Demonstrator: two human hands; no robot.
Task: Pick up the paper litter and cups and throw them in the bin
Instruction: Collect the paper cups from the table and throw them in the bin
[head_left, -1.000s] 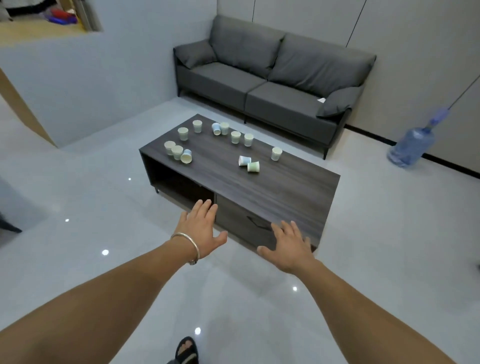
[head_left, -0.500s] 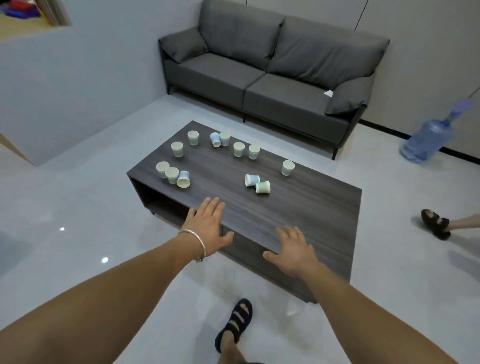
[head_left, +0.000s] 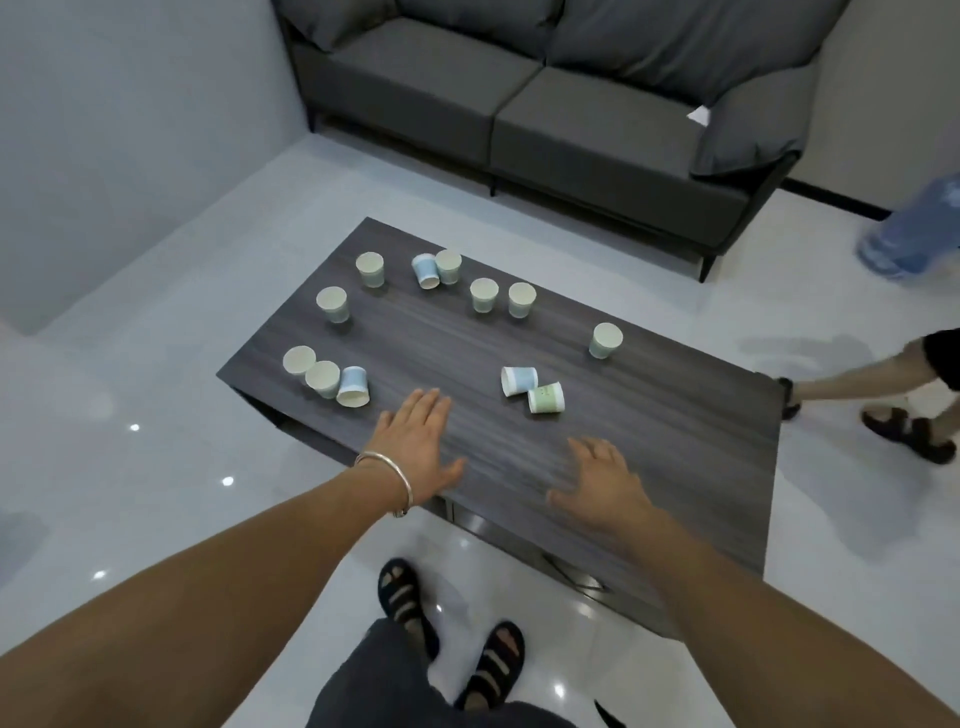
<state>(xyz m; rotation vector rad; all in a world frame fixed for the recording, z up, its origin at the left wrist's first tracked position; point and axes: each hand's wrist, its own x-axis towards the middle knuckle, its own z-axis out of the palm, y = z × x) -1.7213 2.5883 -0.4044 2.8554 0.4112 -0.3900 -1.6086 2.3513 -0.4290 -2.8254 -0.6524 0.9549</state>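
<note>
Left hand and right hand are being held spread above the dark wood-grain coffee table, near edge. Pale paper cups are being seen scattered beyond.

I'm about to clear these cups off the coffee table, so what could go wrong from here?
The green cup lies on its side ahead of the right hand; a brush might roll it away. Three bunched cups near the left hand sit by the edge of the table; grabbing one could knock another off. Another person's leg is at the table's right end; you might collide.
</note>
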